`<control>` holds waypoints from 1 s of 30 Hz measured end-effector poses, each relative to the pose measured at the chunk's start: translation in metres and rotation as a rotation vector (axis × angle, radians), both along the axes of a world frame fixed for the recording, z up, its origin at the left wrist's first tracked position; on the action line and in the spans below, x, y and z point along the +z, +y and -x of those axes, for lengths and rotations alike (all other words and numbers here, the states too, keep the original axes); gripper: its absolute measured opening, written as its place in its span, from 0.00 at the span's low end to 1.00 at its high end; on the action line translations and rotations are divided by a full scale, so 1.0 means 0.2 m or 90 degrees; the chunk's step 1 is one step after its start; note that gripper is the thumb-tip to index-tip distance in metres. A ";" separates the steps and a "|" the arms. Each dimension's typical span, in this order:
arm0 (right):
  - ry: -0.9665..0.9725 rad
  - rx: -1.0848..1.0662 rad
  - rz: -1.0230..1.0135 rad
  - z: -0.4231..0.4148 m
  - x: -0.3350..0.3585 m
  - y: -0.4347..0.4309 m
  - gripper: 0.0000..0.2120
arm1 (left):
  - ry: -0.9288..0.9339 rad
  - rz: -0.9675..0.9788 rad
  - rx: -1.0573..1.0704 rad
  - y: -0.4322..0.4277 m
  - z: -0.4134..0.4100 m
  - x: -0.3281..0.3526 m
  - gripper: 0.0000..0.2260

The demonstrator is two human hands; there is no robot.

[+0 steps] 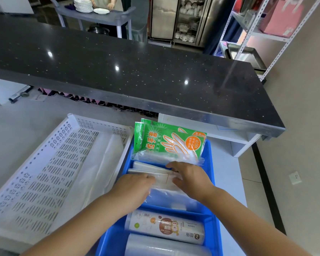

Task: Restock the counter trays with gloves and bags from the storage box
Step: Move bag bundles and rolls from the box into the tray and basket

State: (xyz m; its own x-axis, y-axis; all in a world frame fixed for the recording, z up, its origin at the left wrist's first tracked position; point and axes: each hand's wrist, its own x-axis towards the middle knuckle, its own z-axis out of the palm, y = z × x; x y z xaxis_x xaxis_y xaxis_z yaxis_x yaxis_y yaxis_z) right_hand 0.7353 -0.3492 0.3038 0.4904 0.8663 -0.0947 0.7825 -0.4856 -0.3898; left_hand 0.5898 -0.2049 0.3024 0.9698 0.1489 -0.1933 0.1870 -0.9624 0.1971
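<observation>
A blue tray (210,183) sits in front of me on the white counter. Green packs of disposable gloves (171,143) stand upright at its far end. In the middle compartment lies a stack of clear plastic bags (151,169). My left hand (135,189) presses on the stack's near left side, and my right hand (190,179) grips its right end with fingers curled over the top. Closer to me, a labelled roll of bags (166,228) and a clear roll (166,249) lie in the tray's near compartment.
A white perforated storage box (44,174) lies to the left, with clear plastic (98,163) along its right side. A black speckled countertop (137,71) runs across behind. A metal shelf rack (257,34) stands at the right; a cart with plates (92,8) is far back.
</observation>
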 end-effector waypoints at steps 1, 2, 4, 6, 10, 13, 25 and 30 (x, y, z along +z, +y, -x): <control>0.001 0.001 -0.011 0.00 0.00 0.00 0.20 | 0.011 -0.015 -0.001 -0.01 -0.01 0.00 0.06; -0.005 0.001 -0.021 0.00 0.00 0.01 0.19 | 0.019 -0.032 -0.002 -0.01 -0.03 -0.01 0.07; -0.036 0.005 -0.039 0.01 0.00 0.01 0.19 | 0.031 -0.067 0.002 -0.03 -0.05 -0.01 0.09; -0.084 0.015 -0.050 0.01 0.00 0.00 0.18 | 0.046 -0.111 -0.004 -0.04 -0.06 -0.02 0.11; -0.168 0.007 -0.118 0.02 0.03 -0.08 0.14 | -0.092 -0.151 -0.011 -0.03 -0.05 0.05 0.13; -0.209 -0.032 -0.122 0.01 0.02 -0.14 0.13 | -0.172 -0.171 -0.061 0.02 -0.05 0.05 0.23; -0.239 -0.075 -0.057 0.05 0.01 -0.18 0.06 | -0.172 -0.135 -0.038 0.04 -0.03 0.01 0.26; -0.176 0.048 -0.016 0.09 -0.01 -0.19 0.15 | -0.151 -0.065 -0.071 0.03 -0.01 0.02 0.16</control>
State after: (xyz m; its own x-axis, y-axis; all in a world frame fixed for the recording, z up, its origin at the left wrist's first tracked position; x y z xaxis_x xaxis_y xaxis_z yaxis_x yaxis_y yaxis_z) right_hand 0.7169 -0.3882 0.3019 0.4284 0.9019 0.0557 0.8944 -0.4144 -0.1684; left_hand 0.5913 -0.1997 0.3067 0.9976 0.0449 0.0520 0.0381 -0.9915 0.1243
